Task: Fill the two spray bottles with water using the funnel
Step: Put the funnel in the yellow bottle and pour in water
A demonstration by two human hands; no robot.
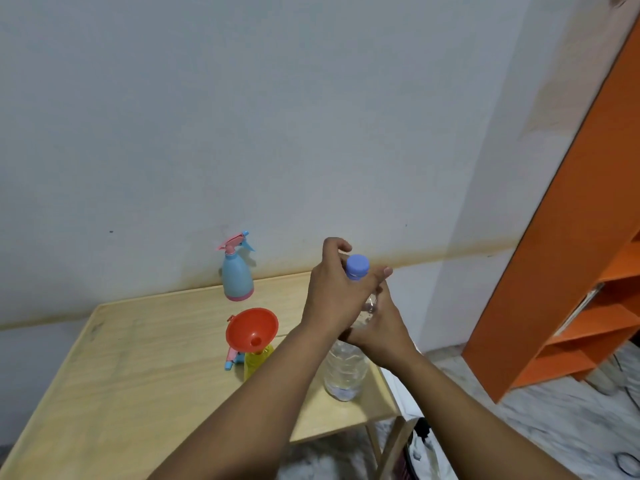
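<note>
Left hand [334, 289] grips the cap [357, 267]; right hand [379, 327] clasps the water bottle [344, 370]. Funnel [251, 329] sits in the yellow bottle [256, 362]; blue bottle [236, 275] stands behind.

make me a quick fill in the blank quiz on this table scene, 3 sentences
1. The red funnel sits in the neck of the ______ bottle.
2. The cap on the clear water bottle is ______ in colour.
3. The blue spray bottle near the wall stands ______ with its pink sprayer head on.

Missing words: yellow; blue; upright
</note>
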